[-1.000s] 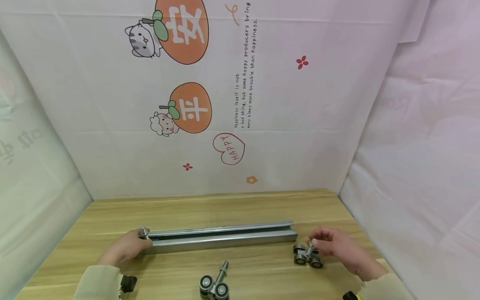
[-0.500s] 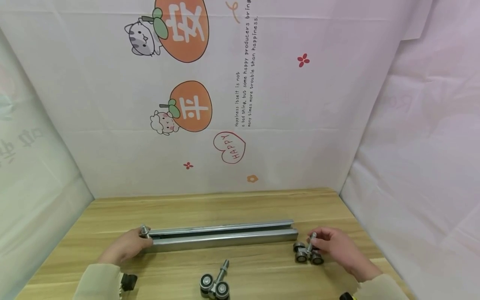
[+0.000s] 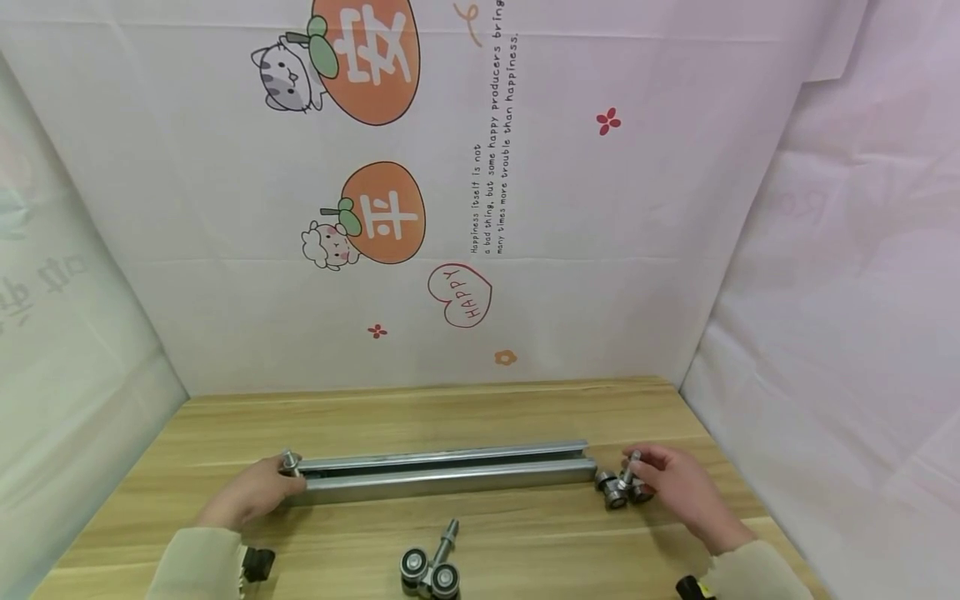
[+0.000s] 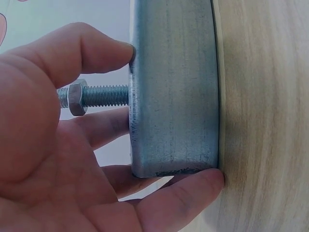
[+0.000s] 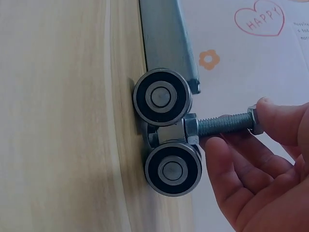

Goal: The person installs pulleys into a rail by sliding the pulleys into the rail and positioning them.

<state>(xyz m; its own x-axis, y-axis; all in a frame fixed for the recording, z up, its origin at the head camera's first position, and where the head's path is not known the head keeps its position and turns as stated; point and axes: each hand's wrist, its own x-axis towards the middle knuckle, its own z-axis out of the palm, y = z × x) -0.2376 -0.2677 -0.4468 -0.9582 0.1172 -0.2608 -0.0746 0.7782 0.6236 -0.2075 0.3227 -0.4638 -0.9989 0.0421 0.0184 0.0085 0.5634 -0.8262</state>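
A steel channel rail (image 3: 450, 483) lies across the wooden table with its slot facing up. My left hand (image 3: 258, 490) grips the rail's left end, thumb and fingers about it. From the slot there rises a threaded bolt (image 4: 104, 95) with a nut; whatever it joins inside the rail is hidden. At the other end, my right hand (image 3: 686, 492) pinches the bolt of a four-wheeled roller trolley (image 5: 169, 133). That trolley stands on its wheels close to the rail's right end, bolt upward and slightly tilted. Whether it touches the rail I cannot tell.
A second roller trolley (image 3: 429, 571) rests on the table near the front, its bolt slanting up and right. White printed cloth (image 3: 555, 317) stands behind the table (image 3: 525, 542) and along both sides.
My right hand has shifted the trolley a little away from me, bringing its wheels level with the rail's right end. The left hand and the rail have stayed put.
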